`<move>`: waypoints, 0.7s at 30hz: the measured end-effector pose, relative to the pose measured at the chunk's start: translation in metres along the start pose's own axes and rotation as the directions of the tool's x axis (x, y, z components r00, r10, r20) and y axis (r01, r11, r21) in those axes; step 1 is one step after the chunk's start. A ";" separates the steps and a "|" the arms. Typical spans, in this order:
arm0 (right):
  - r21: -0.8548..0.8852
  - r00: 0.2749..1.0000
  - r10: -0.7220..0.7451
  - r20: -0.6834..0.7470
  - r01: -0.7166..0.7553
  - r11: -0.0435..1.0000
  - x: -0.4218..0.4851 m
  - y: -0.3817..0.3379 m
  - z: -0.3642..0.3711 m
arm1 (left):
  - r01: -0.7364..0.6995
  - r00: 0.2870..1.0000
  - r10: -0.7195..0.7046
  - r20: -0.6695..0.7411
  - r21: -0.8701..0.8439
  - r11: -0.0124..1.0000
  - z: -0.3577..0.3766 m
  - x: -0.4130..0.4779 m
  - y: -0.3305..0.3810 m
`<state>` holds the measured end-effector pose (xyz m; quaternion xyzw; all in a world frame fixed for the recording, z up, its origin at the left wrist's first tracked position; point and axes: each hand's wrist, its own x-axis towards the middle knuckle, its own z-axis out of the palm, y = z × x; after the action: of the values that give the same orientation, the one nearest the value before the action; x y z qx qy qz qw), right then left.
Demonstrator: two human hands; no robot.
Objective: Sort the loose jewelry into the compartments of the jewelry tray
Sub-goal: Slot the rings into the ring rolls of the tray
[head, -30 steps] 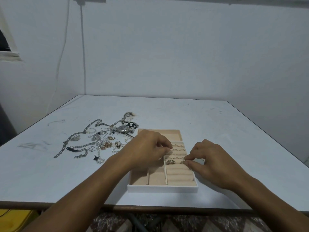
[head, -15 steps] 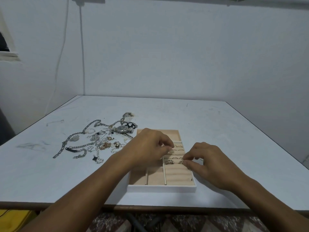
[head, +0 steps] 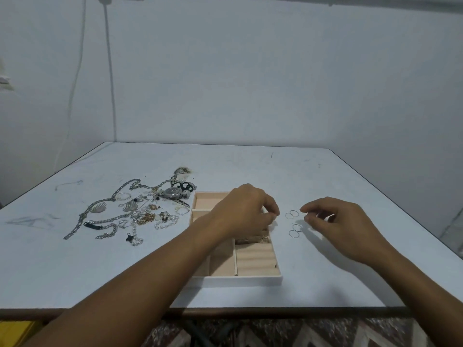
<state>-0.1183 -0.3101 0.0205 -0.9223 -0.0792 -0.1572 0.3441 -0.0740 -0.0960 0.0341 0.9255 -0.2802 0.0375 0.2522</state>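
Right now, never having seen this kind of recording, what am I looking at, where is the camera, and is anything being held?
No machine here: a person wears one camera on the head, looking down at both bare hands. On the white table sits a beige jewelry tray with compartments. To its left lies a pile of loose jewelry, chains and a watch among them. To its right lie thin rings. The left hand reaches across the tray, fingertips pinched; the right hand hovers beside the rings. Whether either holds something is too small to tell.

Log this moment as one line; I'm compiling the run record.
stage: sorting | left hand: over jewelry tray | right hand: beside thin hoops on table | jewelry pile: unsorted
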 end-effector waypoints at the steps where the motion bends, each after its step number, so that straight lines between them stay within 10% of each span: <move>1: -0.006 1.000 0.022 0.009 -0.022 1.000 0.000 0.004 -0.002 | 0.000 1.000 0.000 0.013 0.021 1.000 0.005 0.005 0.001; 21: -0.153 0.976 0.078 0.205 -0.047 0.987 0.017 0.027 0.018 | 0.023 0.987 -0.074 0.143 0.335 0.942 0.045 0.044 0.025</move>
<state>-0.0912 -0.3177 -0.0028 -0.9586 -0.0743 -0.0534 0.2697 -0.0534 -0.1583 0.0157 0.9614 -0.2655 0.0066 0.0712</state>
